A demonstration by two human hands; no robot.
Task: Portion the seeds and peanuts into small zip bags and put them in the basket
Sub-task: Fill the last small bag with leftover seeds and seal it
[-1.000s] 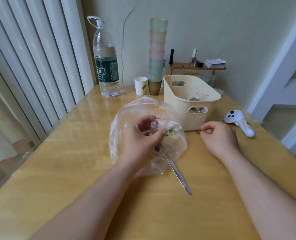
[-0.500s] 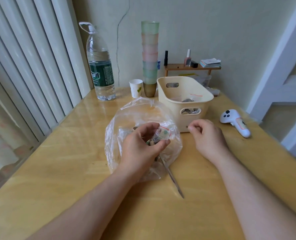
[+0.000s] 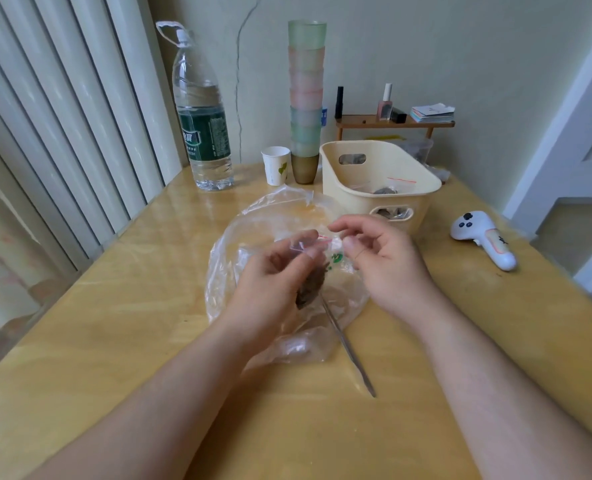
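Clear small zip bag (image 3: pixel 311 268) pinched by left hand (image 3: pixel 273 289), right hand (image 3: pixel 381 258) fingers at its top.

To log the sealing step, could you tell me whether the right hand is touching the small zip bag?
Touching. The head view shows the right hand with its fingertips on the red zip edge of the small zip bag, which the left hand holds.

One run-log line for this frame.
left hand: holds small zip bag | right hand: at zip strip | basket: holds filled bags
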